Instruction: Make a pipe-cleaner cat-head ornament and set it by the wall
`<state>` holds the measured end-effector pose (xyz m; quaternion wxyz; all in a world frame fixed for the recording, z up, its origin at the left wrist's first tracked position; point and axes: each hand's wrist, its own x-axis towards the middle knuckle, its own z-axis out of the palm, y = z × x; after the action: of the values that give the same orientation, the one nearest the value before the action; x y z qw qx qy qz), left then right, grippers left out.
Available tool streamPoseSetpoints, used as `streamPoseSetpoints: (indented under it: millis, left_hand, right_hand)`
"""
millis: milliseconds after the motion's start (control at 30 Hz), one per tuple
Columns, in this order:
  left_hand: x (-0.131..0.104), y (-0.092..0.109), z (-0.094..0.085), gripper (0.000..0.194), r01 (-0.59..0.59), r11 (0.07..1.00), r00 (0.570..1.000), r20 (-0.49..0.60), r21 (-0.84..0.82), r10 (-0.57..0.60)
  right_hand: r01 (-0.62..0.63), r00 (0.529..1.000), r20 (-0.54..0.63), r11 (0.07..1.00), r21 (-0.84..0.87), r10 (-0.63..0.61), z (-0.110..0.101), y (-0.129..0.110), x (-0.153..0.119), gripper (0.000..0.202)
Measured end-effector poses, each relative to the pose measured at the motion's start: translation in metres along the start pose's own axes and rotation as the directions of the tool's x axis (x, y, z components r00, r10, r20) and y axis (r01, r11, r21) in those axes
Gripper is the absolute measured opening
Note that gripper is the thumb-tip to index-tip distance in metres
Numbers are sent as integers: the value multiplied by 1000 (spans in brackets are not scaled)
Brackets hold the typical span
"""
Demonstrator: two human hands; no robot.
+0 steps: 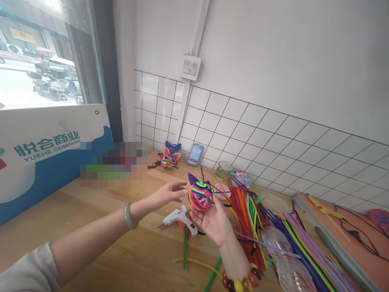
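Bare hands above a wooden worktop (pixel 127 263).
The left hand (pixel 172 193) reaches from the left, grip released, fingers bent; the right hand (pixel 212 221), palm up, cups the multicolored ball (pixel 199 196) in its grip at center, beyond the glue gun (pixel 178 217).

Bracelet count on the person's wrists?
2: a smooth pale-green bangle on the left wrist and a multicoloured beaded bracelet on the right wrist, partly cut off at the bottom edge.

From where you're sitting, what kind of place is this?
Probably a craft table by a shop window: there's a glue gun, bright pipe cleaners and a colourful wrapped ball.
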<state>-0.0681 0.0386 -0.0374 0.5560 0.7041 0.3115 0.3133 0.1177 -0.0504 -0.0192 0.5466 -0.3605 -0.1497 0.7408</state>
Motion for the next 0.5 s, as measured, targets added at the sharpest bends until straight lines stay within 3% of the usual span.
streamPoseSetpoints:
  millis: [100, 200, 267, 367, 433, 500]
  left_hand:
    - [-5, 8, 4, 55, 73, 979, 988, 149, -191, -45]
    - [-8, 10, 8, 55, 113, 924, 980, 194, -365, -43]
    - [-7, 6, 9, 58, 77, 912, 987, 159, -402, -14]
    - [-2, -6, 5, 62, -30, 926, 998, 39, -375, 48]
    - [3, -16, -10, 67, -84, 946, 994, -90, -314, 59]
    - [10, -27, -38, 72, -112, 956, 977, -206, -272, 56]
  right_hand:
    - [71, 997, 37, 992, -108, -67, 4, 10, 4, 40]
    - [236, 972, 48, 927, -291, -232, 7, 20, 7, 50]
    - [304, 949, 41, 866, -397, -314, 8, 22, 7, 63]
    - [296, 944, 22, 811, -505, -331, 1, 21, 4, 73]
    - [301, 929, -8, 767, -566, -370, -13, 19, -1, 72]
    - [319, 894, -54, 717, -621, -444, -33, 18, -7, 74]
